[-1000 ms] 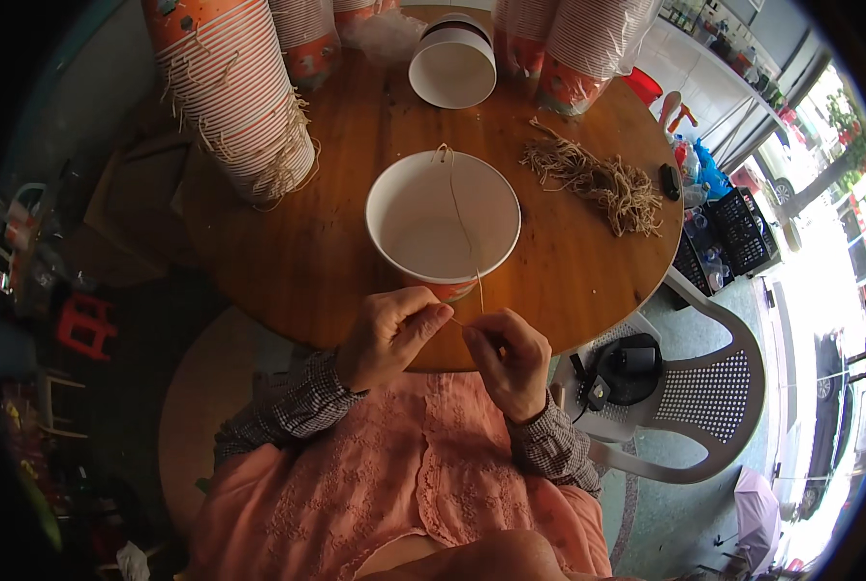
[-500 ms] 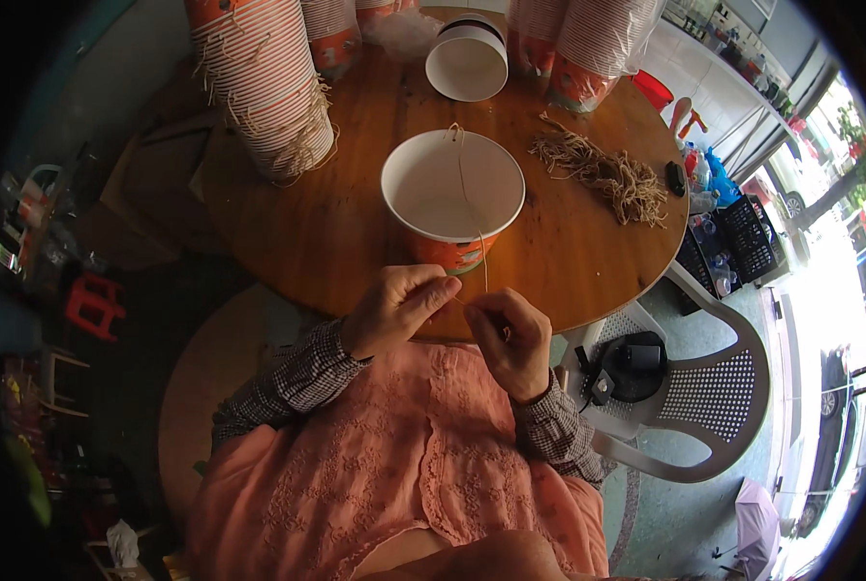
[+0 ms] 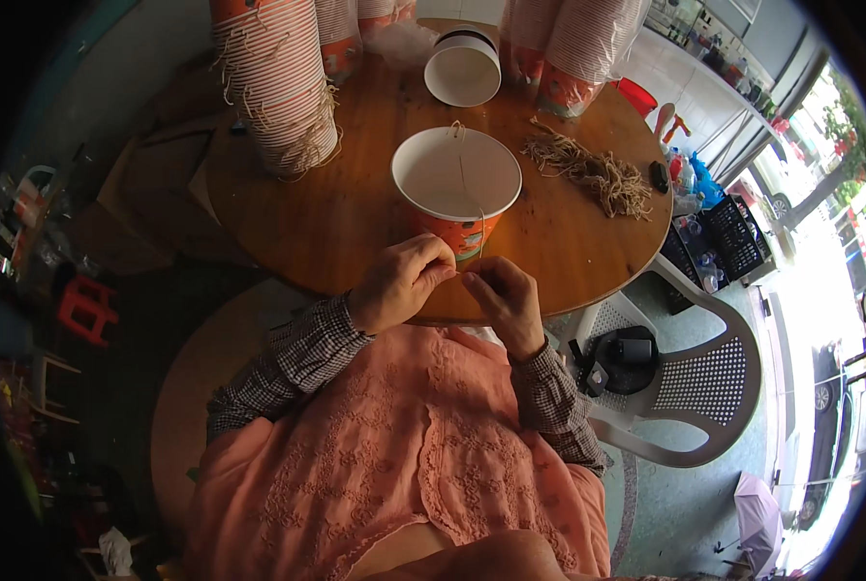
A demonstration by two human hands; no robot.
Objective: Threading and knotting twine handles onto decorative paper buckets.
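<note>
A white-lined paper bucket (image 3: 452,179) with an orange patterned outside stands upright near the table's front edge. Thin tan string (image 3: 464,169) is looped at its far rim, crosses the opening and hangs over the near side toward my hands. Just in front of the bucket, my left hand (image 3: 404,281) is closed in a pinch at the string's end. Close beside it, my right hand (image 3: 507,300) also pinches the string, thumb against forefinger. The fingertips almost meet, and the short piece between them is too fine to make out fully.
On the round wooden table (image 3: 307,237) a tall stack of stringed buckets (image 3: 276,92) leans at the left. A bundle of loose strings (image 3: 593,172) lies right, another bucket (image 3: 462,76) lies tipped at the back, near bagged stacks (image 3: 588,58). A grey plastic chair (image 3: 709,387) stands at the right.
Both hands have moved up and nearer the bucket, and their fingertips have come closer together. The bucket still stands in front of them; the whole view has shifted slightly.
</note>
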